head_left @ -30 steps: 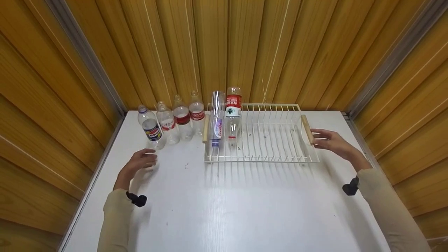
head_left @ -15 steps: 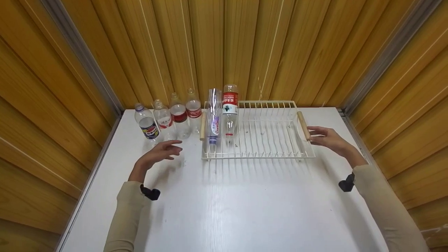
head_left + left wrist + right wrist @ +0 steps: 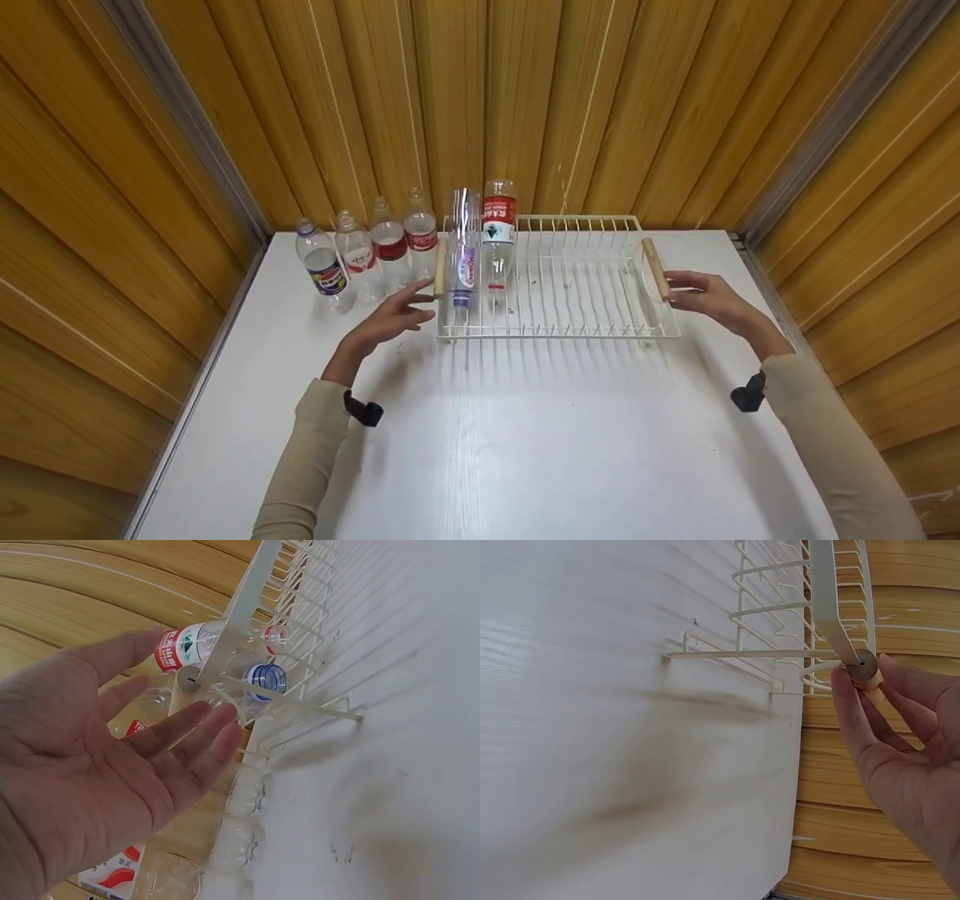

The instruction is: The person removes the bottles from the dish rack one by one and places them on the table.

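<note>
A white wire dish rack with wooden handles stands at the back of the table. My right hand holds its right handle, thumb and fingertips around the wood in the right wrist view. Beside the left handle is my left hand, its fingers loosely bent and spread with nothing between them. At the rack's left end lie two clear plastic bottles with their necks toward the front: one with a purple-and-white label and a blue neck ring, the other with a red-and-white label.
Several uncapped plastic bottles stand upright left of the rack, among them a cola bottle with a blue label and one with a red label. Wood-patterned walls enclose the white table behind and at both sides.
My left hand has moved right, from in front of the blue-labelled cola bottle to the rack's left handle. My right hand has stayed at the right handle. The bottles and rack have not moved.
</note>
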### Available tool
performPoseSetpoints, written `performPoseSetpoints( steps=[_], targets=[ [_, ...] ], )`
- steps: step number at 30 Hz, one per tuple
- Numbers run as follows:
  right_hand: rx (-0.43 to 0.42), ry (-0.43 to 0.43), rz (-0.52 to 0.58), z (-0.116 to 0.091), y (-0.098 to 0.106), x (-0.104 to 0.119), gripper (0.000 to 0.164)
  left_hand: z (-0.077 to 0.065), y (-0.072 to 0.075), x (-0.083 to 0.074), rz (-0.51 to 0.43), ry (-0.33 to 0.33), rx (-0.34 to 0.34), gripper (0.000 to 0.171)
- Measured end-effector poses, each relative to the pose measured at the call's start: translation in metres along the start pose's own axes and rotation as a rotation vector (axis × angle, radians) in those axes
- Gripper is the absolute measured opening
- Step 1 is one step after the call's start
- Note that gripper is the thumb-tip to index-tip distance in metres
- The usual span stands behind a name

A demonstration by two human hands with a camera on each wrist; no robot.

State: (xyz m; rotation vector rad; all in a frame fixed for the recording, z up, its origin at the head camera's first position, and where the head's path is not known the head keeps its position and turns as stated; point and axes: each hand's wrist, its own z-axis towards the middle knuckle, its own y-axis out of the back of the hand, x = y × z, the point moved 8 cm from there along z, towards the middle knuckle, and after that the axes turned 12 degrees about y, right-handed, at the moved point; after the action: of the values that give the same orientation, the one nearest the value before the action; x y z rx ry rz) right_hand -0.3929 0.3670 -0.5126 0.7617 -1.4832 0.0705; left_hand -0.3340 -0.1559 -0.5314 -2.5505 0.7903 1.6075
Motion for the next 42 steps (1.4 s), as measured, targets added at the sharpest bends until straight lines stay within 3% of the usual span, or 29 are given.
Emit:
performPoseSetpoints(
  steps=[10,16,21,27,35,42],
  targets=[
    [-0.038,-0.019,-0.040,0.013,0.004,0.003,0.065,0.020,-0.003,0.000,-0.085,-0.059,-0.073,0.068],
    [-0.085,0.015,-0.038,0.029,0.008,0.017,0.062,0.025,-0.004,0.008,-0.082,-0.069,-0.065,0.070],
    [-0.071,0.050,-0.006,0.051,-0.001,0.036,0.059,0.027,-0.005,0.016,-0.092,-0.062,-0.055,0.073],
    [-0.013,0.068,0.016,0.085,-0.025,0.058,0.052,0.029,-0.004,0.015,-0.094,-0.051,-0.073,0.074],
    [0.076,0.092,0.086,0.133,-0.071,0.073,0.050,0.033,-0.006,0.013,-0.098,-0.046,-0.068,0.075],
    [0.165,0.027,0.106,0.164,-0.114,0.079,0.050,0.035,-0.008,0.011,-0.092,-0.066,-0.053,0.074]
  ],
)
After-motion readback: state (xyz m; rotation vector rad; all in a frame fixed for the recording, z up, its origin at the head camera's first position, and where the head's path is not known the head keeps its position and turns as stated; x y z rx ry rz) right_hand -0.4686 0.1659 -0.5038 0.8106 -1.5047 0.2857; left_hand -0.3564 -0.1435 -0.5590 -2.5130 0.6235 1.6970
